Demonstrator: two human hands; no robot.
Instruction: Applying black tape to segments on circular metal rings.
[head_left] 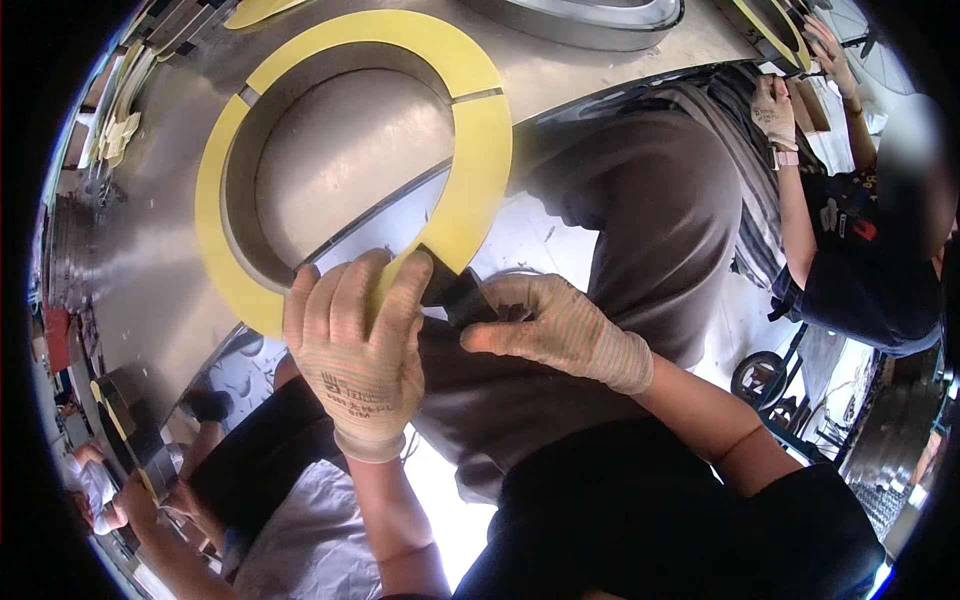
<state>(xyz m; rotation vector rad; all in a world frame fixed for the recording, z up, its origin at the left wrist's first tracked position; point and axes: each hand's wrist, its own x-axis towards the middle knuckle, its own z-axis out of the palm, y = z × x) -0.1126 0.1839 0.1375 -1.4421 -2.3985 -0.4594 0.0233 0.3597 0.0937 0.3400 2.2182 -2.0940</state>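
Note:
A large yellow-faced ring-shaped piece (230, 150) with a metal rim lies on a metal worktable (150, 260). My left hand (355, 345), in a striped knit glove, presses on the ring's near edge with fingers curled over it. My right hand (560, 330), gloved the same way, grips a small black tool (455, 290) against the ring's lower right end. The tool's tip is hidden under the yellow face and my fingers.
A person in dark clothes (860, 260) stands at the right, gloved hands (775, 110) on another yellow piece (775, 30). Another large metal ring (590, 20) lies at the table's far edge. Yellow offcuts (120, 130) sit at the left. A wheeled stand (760, 380) is on the floor.

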